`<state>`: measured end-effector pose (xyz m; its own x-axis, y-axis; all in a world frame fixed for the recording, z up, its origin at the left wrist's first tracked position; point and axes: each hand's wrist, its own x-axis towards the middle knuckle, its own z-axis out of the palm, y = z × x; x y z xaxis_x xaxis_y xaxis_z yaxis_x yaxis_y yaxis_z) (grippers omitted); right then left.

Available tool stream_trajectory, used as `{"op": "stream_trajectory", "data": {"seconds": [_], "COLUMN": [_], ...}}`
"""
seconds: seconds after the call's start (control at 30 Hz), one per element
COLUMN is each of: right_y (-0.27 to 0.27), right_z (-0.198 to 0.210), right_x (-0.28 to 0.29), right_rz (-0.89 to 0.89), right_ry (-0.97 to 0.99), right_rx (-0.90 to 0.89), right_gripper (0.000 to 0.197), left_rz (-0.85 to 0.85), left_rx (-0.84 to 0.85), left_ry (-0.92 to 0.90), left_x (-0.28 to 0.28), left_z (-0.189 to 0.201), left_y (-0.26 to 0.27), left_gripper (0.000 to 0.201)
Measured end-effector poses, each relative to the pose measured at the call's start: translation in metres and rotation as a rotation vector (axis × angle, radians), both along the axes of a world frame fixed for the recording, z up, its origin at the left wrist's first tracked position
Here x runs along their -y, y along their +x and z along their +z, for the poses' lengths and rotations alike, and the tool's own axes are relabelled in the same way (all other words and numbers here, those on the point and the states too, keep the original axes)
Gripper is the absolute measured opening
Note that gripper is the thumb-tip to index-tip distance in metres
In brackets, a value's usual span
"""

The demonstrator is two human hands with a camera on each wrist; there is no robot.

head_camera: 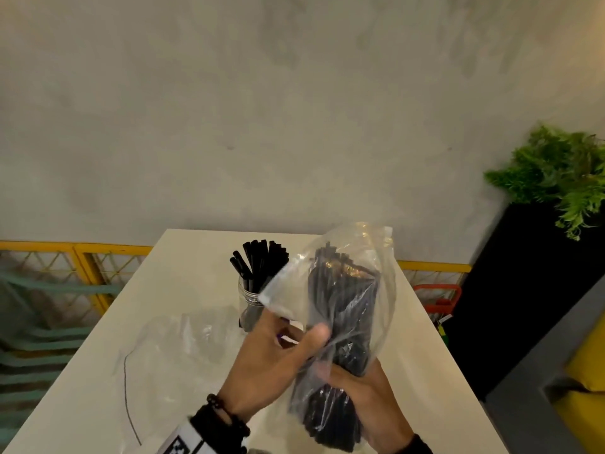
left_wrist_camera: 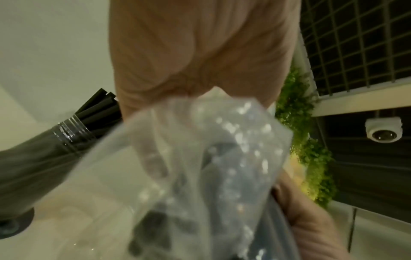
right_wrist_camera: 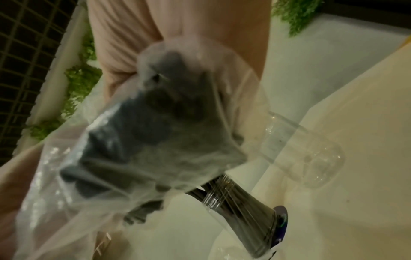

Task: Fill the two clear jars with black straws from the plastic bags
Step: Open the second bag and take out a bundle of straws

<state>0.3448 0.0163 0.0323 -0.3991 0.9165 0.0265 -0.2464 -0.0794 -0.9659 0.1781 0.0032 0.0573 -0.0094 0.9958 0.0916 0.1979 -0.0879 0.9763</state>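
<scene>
Both hands hold a clear plastic bag [head_camera: 357,257] of black straws [head_camera: 343,309] upright above the white table [head_camera: 170,276]. My right hand [head_camera: 363,391] grips the lower part of the bundle through the plastic. My left hand [head_camera: 281,348] holds the bag's loose plastic near its mouth, thumb against the bundle. Behind the bag stands a clear jar [head_camera: 250,294] packed with black straws [head_camera: 262,257]. The right wrist view shows this full jar [right_wrist_camera: 244,202] and a second, empty clear jar [right_wrist_camera: 311,154] beside it. The empty jar is hidden in the head view.
An empty, crumpled plastic bag [head_camera: 183,335] lies on the table to the left of my hands. A tall black planter [head_camera: 523,273] with a green plant [head_camera: 563,172] stands off the table's right side. A yellow railing [head_camera: 82,253] runs behind the table.
</scene>
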Motion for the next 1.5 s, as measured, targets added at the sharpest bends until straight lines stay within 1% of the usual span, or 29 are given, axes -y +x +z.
{"op": "stream_trajectory", "data": {"seconds": [0.03,0.13,0.17,0.2,0.27,0.3,0.33,0.4,0.43,0.47,0.5,0.53,0.6,0.63,0.7,0.73,0.8,0.83,0.9,0.97,1.03,1.07,1.13,1.2,1.27,1.33,1.4,1.43,1.5], "right_y": [-0.003,-0.011,-0.016,-0.019,-0.022,-0.023,-0.023,-0.018,-0.011,-0.002,0.008,0.018,0.034,0.037,0.038,0.037,0.034,0.032,0.032,0.04,0.048,0.05,0.051,0.049,0.046,0.043,0.035,0.03,0.022], "right_z": [-0.003,-0.011,-0.012,-0.01,0.001,0.007,0.01,0.02,0.026,0.033,0.039,0.048,0.069,0.081,0.106,0.117,0.13,0.132,0.132,0.128,0.123,0.121,0.113,0.102,0.09,0.076,0.066,0.062,0.054], "right_x": [0.0,0.003,0.006,0.008,0.012,0.013,0.014,0.012,0.008,0.004,-0.003,-0.011,-0.021,-0.023,-0.024,-0.023,-0.022,-0.023,-0.028,-0.04,-0.047,-0.047,-0.043,-0.04,-0.035,-0.024,-0.005,0.001,0.004], "right_rz": [0.014,0.022,0.031,0.023,-0.017,-0.016,0.006,0.099,0.146,0.156,0.088,-0.054,-0.322,-0.36,-0.228,-0.097,0.141,0.178,0.089,-0.022,-0.016,-0.005,-0.031,-0.068,-0.016,0.001,-0.045,-0.046,0.021], "right_ry": [0.013,0.081,0.166,0.281,0.436,0.452,0.449,0.395,0.36,0.352,0.357,0.381,0.562,0.678,0.88,0.948,1.023,1.029,1.006,1.051,1.027,0.999,0.984,0.922,0.881,0.983,1.151,1.176,1.056], "right_rx": [0.049,0.276,0.396,0.59,1.089,1.226,1.238,1.103,1.005,0.917,0.843,0.794,0.75,0.708,0.623,0.624,0.676,0.707,0.804,0.967,1.082,1.087,0.999,0.885,0.813,0.864,1.026,1.059,0.973], "right_gripper": [0.062,0.077,0.08,0.076,0.064,0.067,0.078,0.099,0.094,0.079,0.062,0.052,0.045,0.045,0.047,0.047,0.033,0.028,0.038,0.047,0.039,0.034,0.024,0.026,0.033,0.039,0.039,0.039,0.033], "left_rz": [-0.049,-0.167,-0.21,-0.233,-0.183,-0.136,-0.104,-0.084,-0.091,-0.108,-0.11,-0.101,-0.073,-0.084,-0.138,-0.167,-0.24,-0.263,-0.273,-0.256,-0.254,-0.248,-0.202,-0.191,-0.205,-0.186,-0.14,-0.141,-0.163], "left_rx": [-0.006,0.031,0.061,0.11,0.246,0.323,0.399,0.541,0.577,0.6,0.596,0.561,0.44,0.365,0.286,0.275,0.3,0.314,0.322,0.323,0.356,0.369,0.347,0.331,0.344,0.389,0.403,0.425,0.454], "left_ry": [-0.083,-0.43,-0.478,-0.493,-0.516,-0.53,-0.537,-0.522,-0.501,-0.486,-0.483,-0.492,-0.504,-0.504,-0.509,-0.506,-0.486,-0.485,-0.446,-0.397,-0.36,-0.327,-0.262,-0.243,-0.256,-0.272,-0.295,-0.311,-0.335], "left_x": [0.0,0.007,0.01,0.011,0.011,0.008,0.007,0.005,0.005,0.004,0.005,0.007,0.011,0.014,0.018,0.019,0.021,0.022,0.025,0.029,0.031,0.031,0.03,0.029,0.03,0.029,0.026,0.026,0.026], "left_z": [-0.001,-0.001,-0.001,-0.003,-0.007,-0.013,-0.019,-0.024,-0.027,-0.032,-0.033,-0.033,-0.037,-0.035,-0.029,-0.026,-0.022,-0.022,-0.023,-0.018,-0.016,-0.013,-0.011,-0.006,-0.004,-0.003,-0.005,-0.006,-0.008], "left_y": [0.001,0.001,0.003,0.004,0.01,0.012,0.013,0.012,0.01,0.006,0.001,-0.003,-0.012,-0.013,-0.013,-0.013,-0.015,-0.015,-0.018,-0.02,-0.023,-0.024,-0.028,-0.031,-0.032,-0.032,-0.033,-0.032,-0.032], "left_gripper": [0.051,0.069,0.071,0.069,0.058,0.051,0.048,0.049,0.051,0.051,0.052,0.054,0.057,0.055,0.032,0.024,0.041,0.05,0.057,0.056,0.067,0.074,0.081,0.082,0.078,0.086,0.098,0.099,0.091]}}
